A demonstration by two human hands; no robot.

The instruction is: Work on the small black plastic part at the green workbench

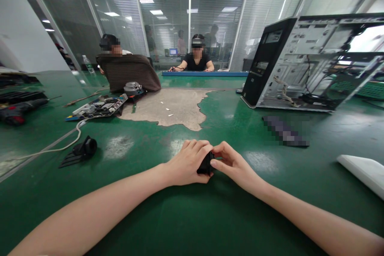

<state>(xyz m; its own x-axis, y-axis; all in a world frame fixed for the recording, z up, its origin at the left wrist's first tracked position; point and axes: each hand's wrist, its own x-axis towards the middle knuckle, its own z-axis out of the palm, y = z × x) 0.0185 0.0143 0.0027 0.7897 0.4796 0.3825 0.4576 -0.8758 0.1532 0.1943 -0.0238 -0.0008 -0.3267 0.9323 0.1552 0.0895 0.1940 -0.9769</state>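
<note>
A small black boxy part [205, 165] is held low over the green table, in front of me. My left hand [189, 163] wraps round it from the left, fingers over its top and thumb along its near side. From the right, my right hand [232, 162] pinches its edge between thumb and fingertips. Much of the part is hidden by the fingers, so I cannot tell its exact kind. To the left lies a black plastic piece [85, 148] with a round collar and a slatted base, apart from both hands.
An open computer case [270, 64] stands at the right, near a blurred dark flat object [285, 131] and a white object [364, 170]. At left are a circuit board [100, 107], a white cable [78, 131] and a power tool [19, 110]. Two people sit across the table.
</note>
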